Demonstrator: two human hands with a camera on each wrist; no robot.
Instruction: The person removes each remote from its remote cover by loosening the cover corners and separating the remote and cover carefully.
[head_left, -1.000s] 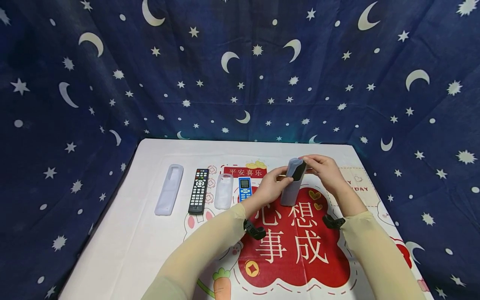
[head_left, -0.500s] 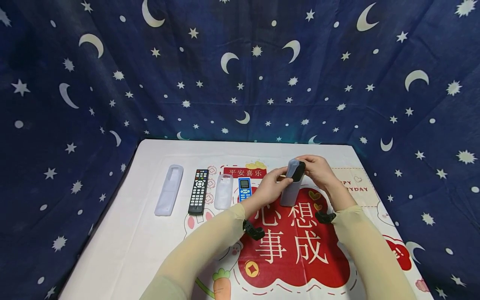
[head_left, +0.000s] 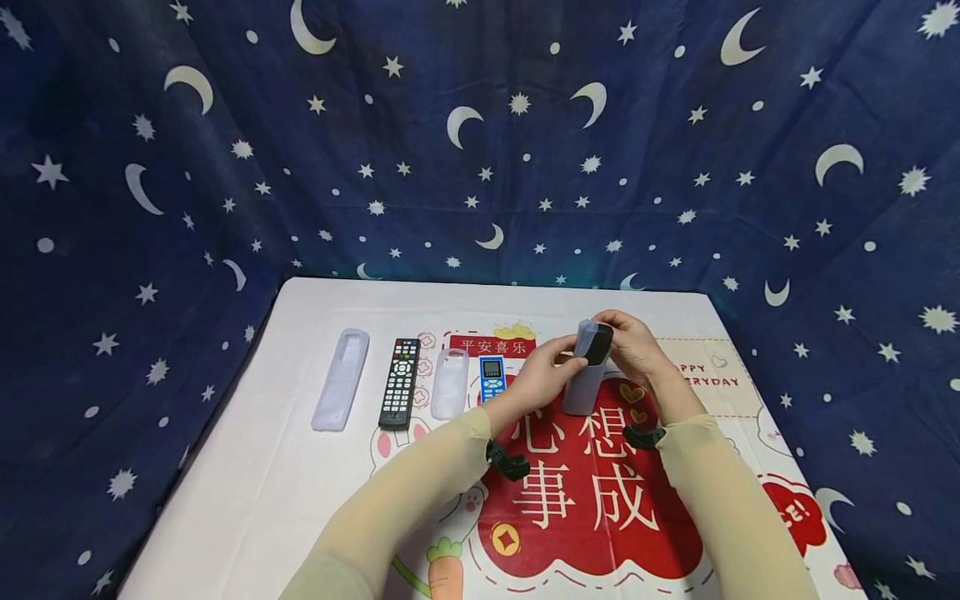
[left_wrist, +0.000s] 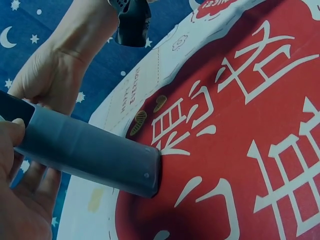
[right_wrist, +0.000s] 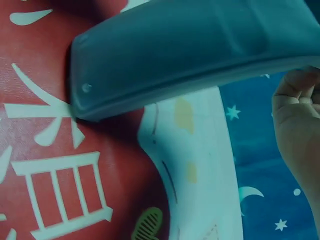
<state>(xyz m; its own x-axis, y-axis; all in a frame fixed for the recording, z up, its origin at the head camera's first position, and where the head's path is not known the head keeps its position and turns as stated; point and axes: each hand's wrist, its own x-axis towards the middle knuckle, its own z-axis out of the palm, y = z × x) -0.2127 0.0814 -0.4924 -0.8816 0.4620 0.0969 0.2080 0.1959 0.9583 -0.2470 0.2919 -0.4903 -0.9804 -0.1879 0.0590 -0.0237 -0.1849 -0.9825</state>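
Note:
A translucent grey-blue silicone remote cover (head_left: 582, 390) stands tilted, its lower end at the red print of the cloth. Inside its opening shows a black remote control (head_left: 599, 343), mostly hidden by the cover. My left hand (head_left: 538, 375) grips the upper part from the left, thumb over the opening's edge in the left wrist view. From the far right side my right hand (head_left: 636, 348) holds the upper edge, fingertips partly hidden behind it. The right wrist view shows the cover's smooth side (right_wrist: 185, 62) close up.
To the left lie a long clear cover (head_left: 341, 379), a black many-buttoned remote (head_left: 400, 383), a smaller clear cover (head_left: 450, 385) and a blue remote (head_left: 492, 377), partly behind my left forearm. A printed white cloth (head_left: 247, 467) covers the table; a starry curtain (head_left: 420, 167) surrounds it.
My right hand and forearm have shifted left, and its fingers have moved from the top corner to the cover's far side. More of the black remote's end shows; the left hand stays put.

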